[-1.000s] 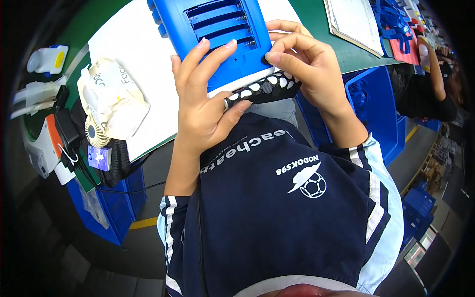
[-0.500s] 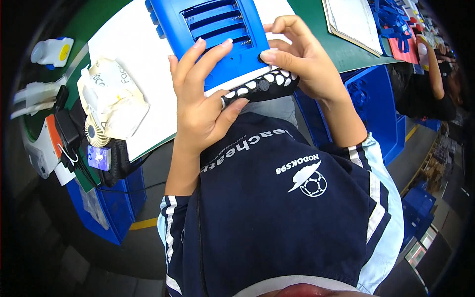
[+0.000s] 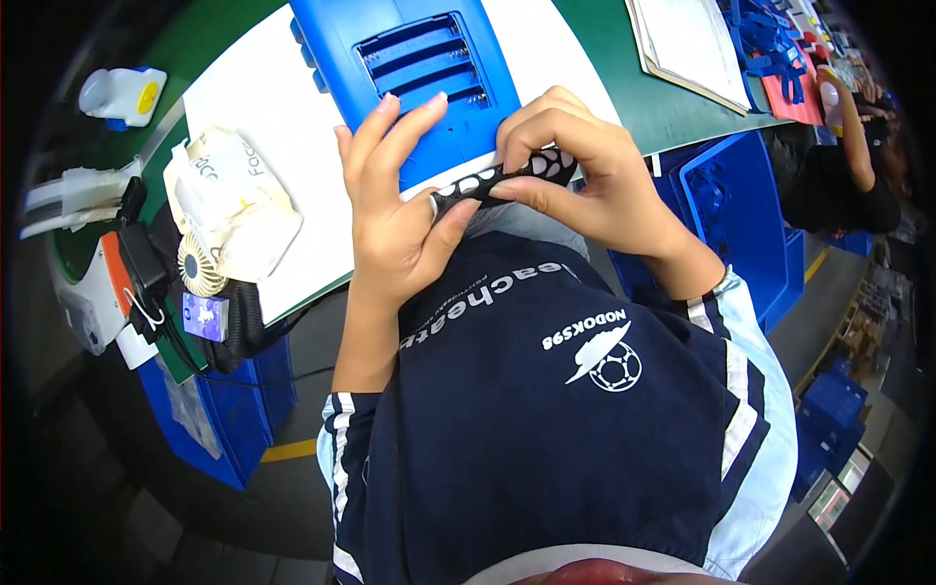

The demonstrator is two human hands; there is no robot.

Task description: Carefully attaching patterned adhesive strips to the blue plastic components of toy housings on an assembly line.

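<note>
Green bench (image 3: 624,93) carried one white sheet (image 3: 283,127) and one blue slotted housing (image 3: 409,78). I saw two hands: left hand (image 3: 395,219) and right hand (image 3: 585,175) both clamped on one black perforated strip (image 3: 497,177) at the housing's near edge. One small fan (image 3: 200,265) lay left.

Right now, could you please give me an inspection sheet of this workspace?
Surface: green bench with a white sheet on it.
Job's things: blue casing lying on the sheet; black patterned strip at its near edge.
Clutter: cream bundle, small fan, white bottle, papers.
Grippers: left hand and right hand both pinch the strip.
Cables: black cable at the bench's left edge.
Surroundings: blue bins; another person at the far right.
</note>
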